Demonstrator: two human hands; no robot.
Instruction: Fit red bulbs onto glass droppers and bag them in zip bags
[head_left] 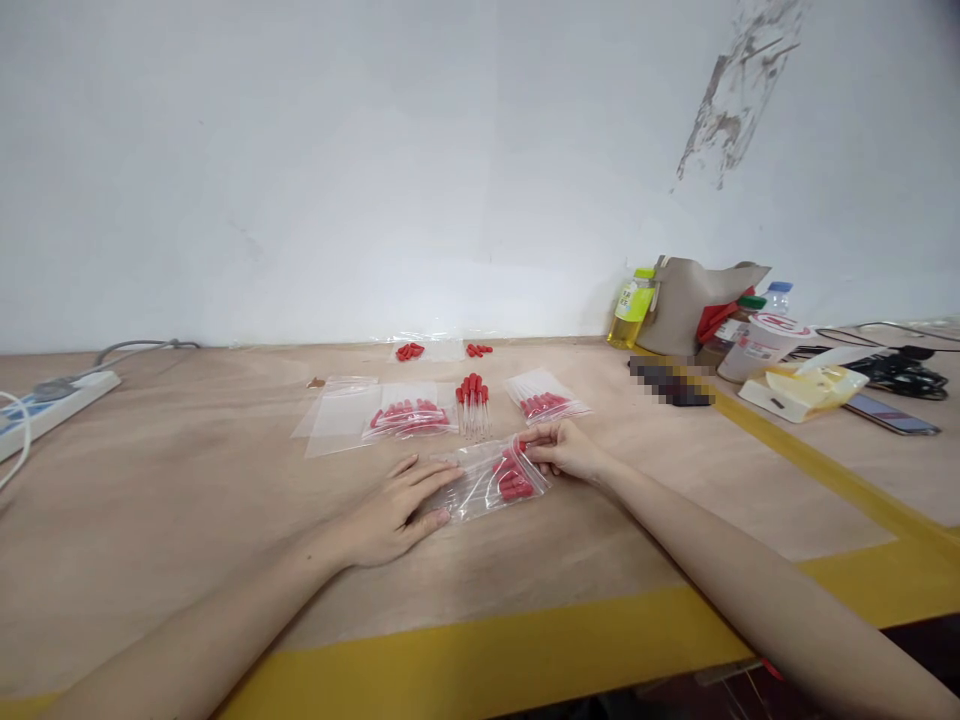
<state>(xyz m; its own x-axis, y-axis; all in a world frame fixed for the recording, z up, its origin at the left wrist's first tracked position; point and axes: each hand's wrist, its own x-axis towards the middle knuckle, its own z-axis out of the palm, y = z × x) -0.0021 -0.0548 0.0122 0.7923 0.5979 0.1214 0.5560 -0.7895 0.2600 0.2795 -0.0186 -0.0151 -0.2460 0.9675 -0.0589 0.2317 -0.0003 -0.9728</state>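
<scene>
A clear zip bag [474,478] lies on the table before me, with several red-bulbed droppers [514,487] inside, bulbs toward its right end. My left hand [401,510] rests flat with fingers apart, its fingertips on the bag's left end. At the opposite end, the fingers of my right hand [562,449] pinch the bag's upper right edge by the zip. Just beyond the bag, loose droppers [473,400] with red bulbs and clear tubes lie side by side. Filled bags of droppers lie to their left [410,412] and right [546,397].
Flat clear bags [341,410] lie left of the filled one. Red bulbs [409,351] sit near the wall. A power strip [56,405] is far left. Rightward stand a yellow-capped bottle [632,308], a grey bag [679,300] and a cup [761,347], with a phone [892,413] nearby.
</scene>
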